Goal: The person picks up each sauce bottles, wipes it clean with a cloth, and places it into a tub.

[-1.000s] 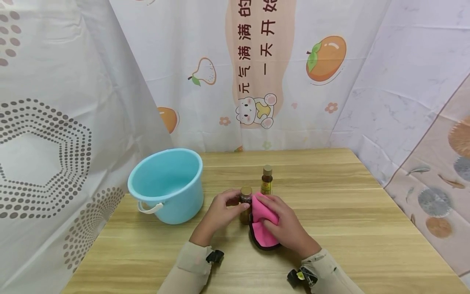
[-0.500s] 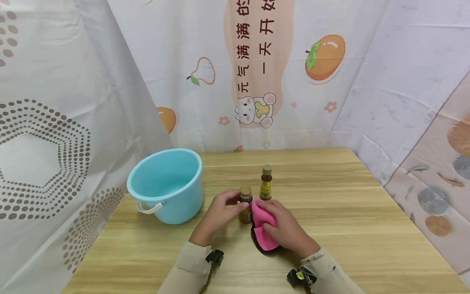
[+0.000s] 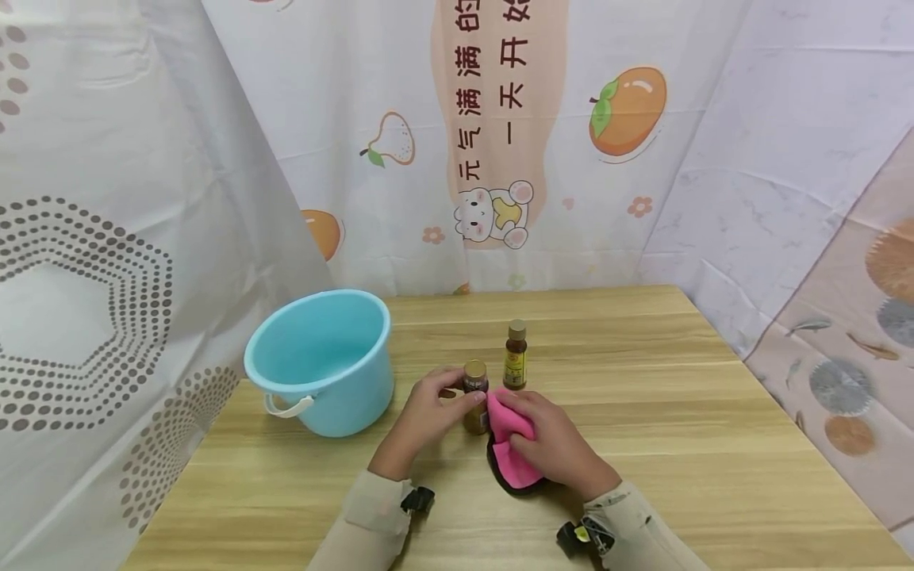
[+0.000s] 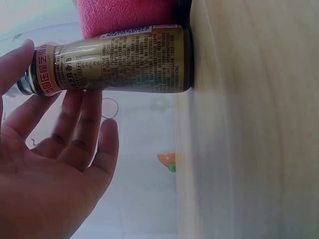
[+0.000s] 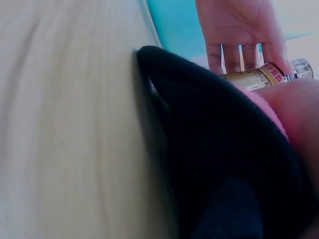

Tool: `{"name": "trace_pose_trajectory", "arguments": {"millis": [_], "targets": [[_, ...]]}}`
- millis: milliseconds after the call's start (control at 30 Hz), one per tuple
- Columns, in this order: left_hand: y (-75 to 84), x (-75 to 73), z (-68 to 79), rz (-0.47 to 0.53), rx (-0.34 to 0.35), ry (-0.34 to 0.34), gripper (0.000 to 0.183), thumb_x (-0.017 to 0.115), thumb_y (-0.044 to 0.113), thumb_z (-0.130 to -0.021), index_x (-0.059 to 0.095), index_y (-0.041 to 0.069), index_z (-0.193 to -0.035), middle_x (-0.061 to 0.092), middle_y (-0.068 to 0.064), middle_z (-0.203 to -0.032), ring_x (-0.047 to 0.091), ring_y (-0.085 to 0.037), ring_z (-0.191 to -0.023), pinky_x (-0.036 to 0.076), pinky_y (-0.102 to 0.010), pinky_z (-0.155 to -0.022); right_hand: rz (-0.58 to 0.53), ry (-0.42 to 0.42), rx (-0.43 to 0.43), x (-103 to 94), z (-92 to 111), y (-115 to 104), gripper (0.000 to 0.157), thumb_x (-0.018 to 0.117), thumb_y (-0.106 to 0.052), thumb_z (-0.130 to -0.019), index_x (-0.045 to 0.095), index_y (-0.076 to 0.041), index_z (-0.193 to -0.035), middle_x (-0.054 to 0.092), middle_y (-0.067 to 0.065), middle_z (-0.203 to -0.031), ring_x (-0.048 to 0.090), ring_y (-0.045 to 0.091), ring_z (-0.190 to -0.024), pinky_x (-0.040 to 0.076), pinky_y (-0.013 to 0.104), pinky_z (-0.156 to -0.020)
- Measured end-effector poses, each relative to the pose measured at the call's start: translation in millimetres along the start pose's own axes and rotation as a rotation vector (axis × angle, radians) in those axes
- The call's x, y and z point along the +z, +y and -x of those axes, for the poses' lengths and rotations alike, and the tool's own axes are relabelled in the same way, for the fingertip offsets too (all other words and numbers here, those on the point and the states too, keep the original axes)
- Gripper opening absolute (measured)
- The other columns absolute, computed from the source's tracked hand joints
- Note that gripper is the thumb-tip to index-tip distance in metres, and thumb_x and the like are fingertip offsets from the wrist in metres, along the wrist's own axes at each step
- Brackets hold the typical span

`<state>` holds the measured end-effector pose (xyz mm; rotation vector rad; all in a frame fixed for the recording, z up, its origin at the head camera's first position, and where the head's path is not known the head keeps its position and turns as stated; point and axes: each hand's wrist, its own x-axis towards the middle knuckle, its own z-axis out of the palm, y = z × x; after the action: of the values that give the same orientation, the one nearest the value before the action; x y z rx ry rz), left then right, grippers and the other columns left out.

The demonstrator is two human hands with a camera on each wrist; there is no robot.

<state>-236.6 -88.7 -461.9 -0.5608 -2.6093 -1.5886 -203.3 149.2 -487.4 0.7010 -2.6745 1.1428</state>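
Note:
My left hand holds a small brown bottle near its neck, between thumb and fingers. The bottle stands upright on the table, with a gold cap and a gold label full of small print. A folded pink cloth with a black edge and underside is bunched in my right hand. Its pink face lies right against the bottle's side, while the black part hangs close to the tabletop. Behind the cloth stands a second brown bottle with a yellow label, untouched by either hand.
A light blue bucket with a white handle stands on the left side of the wooden table. Printed curtains hang behind the table and along both sides.
My right hand has drawn the cloth slightly towards me along the bottle, uncovering more of the yellow-labelled bottle behind. My left hand keeps its hold on the nearer bottle.

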Motion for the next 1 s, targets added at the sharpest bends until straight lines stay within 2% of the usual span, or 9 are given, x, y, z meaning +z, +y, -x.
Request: {"name": "trace_pose_trajectory", "arguments": {"millis": [100, 267, 433, 533, 667, 800, 933, 1000], "targets": [[-0.1, -1.0, 0.7, -0.011, -0.002, 0.010, 0.038, 0.076, 0.047, -0.093, 0.074, 0.025, -0.124, 0.067, 0.008, -0.126, 0.063, -0.013, -0.116, 0.056, -0.041, -0.099, -0.009, 0.012, -0.005, 1.4, -1.1, -0.1, 0.066, 0.076, -0.004, -0.084, 0.061, -0.021, -0.146, 0.062, -0.002, -0.144, 0.063, 0.015, -0.122, 0.057, 0.038, -0.096], [1.0, -2.5, 1.7, -0.010, -0.018, 0.009, 0.047, 0.076, 0.046, -0.094, 0.069, 0.021, -0.132, 0.069, 0.005, -0.124, 0.065, -0.015, -0.115, 0.055, -0.041, -0.100, -0.041, 0.056, -0.043, 3.2, -2.1, -0.8, 0.066, 0.076, -0.005, -0.085, 0.060, -0.020, -0.147, 0.064, -0.004, -0.139, 0.064, 0.012, -0.114, 0.058, 0.033, -0.092], [1.8, -2.7, 2.8, 0.011, -0.058, 0.012, 0.057, 0.077, 0.049, -0.092, 0.062, 0.019, -0.139, 0.070, 0.002, -0.123, 0.065, -0.018, -0.114, 0.055, -0.043, -0.100, -0.086, 0.118, -0.100, 1.7, -1.6, -2.7, 0.066, 0.076, -0.003, -0.085, 0.060, -0.021, -0.147, 0.062, -0.004, -0.143, 0.063, 0.014, -0.123, 0.058, 0.037, -0.097], [2.4, -2.8, 3.2, 0.023, -0.070, 0.015, 0.056, 0.077, 0.049, -0.091, 0.063, 0.020, -0.137, 0.070, 0.001, -0.123, 0.066, -0.020, -0.113, 0.055, -0.044, -0.100, -0.122, 0.149, -0.128, 1.9, -1.9, -2.1, 0.068, 0.076, 0.000, -0.086, 0.059, -0.022, -0.148, 0.060, -0.005, -0.146, 0.062, 0.016, -0.128, 0.058, 0.036, -0.099], [2.7, -3.1, 3.3, 0.031, -0.082, 0.012, 0.052, 0.077, 0.050, -0.091, 0.064, 0.022, -0.133, 0.070, 0.001, -0.122, 0.067, -0.021, -0.112, 0.056, -0.045, -0.099, -0.181, 0.191, -0.163, 1.8, -2.8, -2.5, 0.071, 0.076, 0.004, -0.086, 0.058, -0.025, -0.148, 0.059, -0.005, -0.148, 0.061, 0.017, -0.129, 0.056, 0.027, -0.100], [2.4, -3.4, 3.1, 0.036, -0.096, 0.005, 0.052, 0.077, 0.050, -0.091, 0.064, 0.023, -0.132, 0.070, 0.002, -0.123, 0.067, -0.021, -0.113, 0.057, -0.044, -0.097, -0.220, 0.230, -0.202, 0.0, -3.1, -5.3, 0.069, 0.077, 0.007, -0.085, 0.060, -0.020, -0.146, 0.058, 0.001, -0.149, 0.061, 0.023, -0.130, 0.051, 0.018, -0.102], [2.4, -3.6, 3.0, 0.043, -0.095, 0.005, 0.050, 0.078, 0.049, -0.091, 0.065, 0.023, -0.131, 0.070, 0.002, -0.123, 0.068, -0.021, -0.113, 0.058, -0.044, -0.096, -0.244, 0.231, -0.219, -1.3, -3.2, -7.5, 0.065, 0.077, 0.007, -0.086, 0.061, -0.015, -0.145, 0.057, 0.006, -0.150, 0.060, 0.026, -0.130, 0.049, 0.015, -0.103], [2.5, -3.7, 3.1, 0.047, -0.094, 0.005, 0.049, 0.078, 0.048, -0.091, 0.066, 0.023, -0.131, 0.071, 0.002, -0.122, 0.068, -0.021, -0.113, 0.058, -0.043, -0.096, -0.234, 0.219, -0.211, -0.9, -3.1, -6.9, 0.066, 0.076, 0.006, -0.087, 0.061, -0.017, -0.146, 0.057, 0.003, -0.149, 0.060, 0.023, -0.130, 0.050, 0.016, -0.102]]}}
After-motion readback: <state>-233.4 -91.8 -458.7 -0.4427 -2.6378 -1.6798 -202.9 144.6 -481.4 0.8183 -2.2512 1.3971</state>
